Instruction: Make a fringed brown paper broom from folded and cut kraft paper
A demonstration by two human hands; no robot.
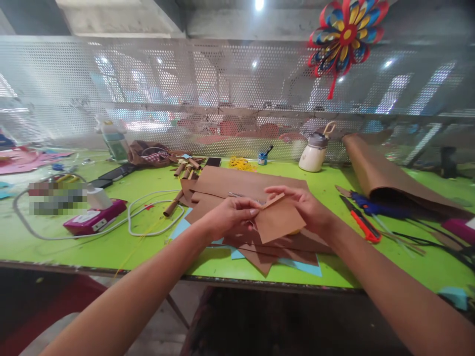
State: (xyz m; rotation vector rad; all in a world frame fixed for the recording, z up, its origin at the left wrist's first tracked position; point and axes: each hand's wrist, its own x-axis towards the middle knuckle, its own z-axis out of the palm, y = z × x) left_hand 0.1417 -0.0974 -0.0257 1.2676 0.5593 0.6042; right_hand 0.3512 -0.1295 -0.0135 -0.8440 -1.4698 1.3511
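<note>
Both my hands hold a small brown paper piece (277,221) above a pile of brown sheets (237,185) on the green table (122,247). My left hand (229,216) pinches the piece's upper left edge with closed fingers. My right hand (302,206) grips its upper right part, fingers curled over the top. Blue paper (304,267) pokes out from under the pile. Several rolled brown paper tubes (187,170) lie behind the pile, and one more tube (172,203) lies to its left.
A red utility knife (361,221) and blue-handled scissors (365,203) lie to the right, by a large curled brown sheet (386,175). A white cable (148,217) and pink device (92,220) sit left. A white bottle (314,152), phone (117,172) and mesh panel (185,89) stand behind. A paper pinwheel (347,34) hangs above.
</note>
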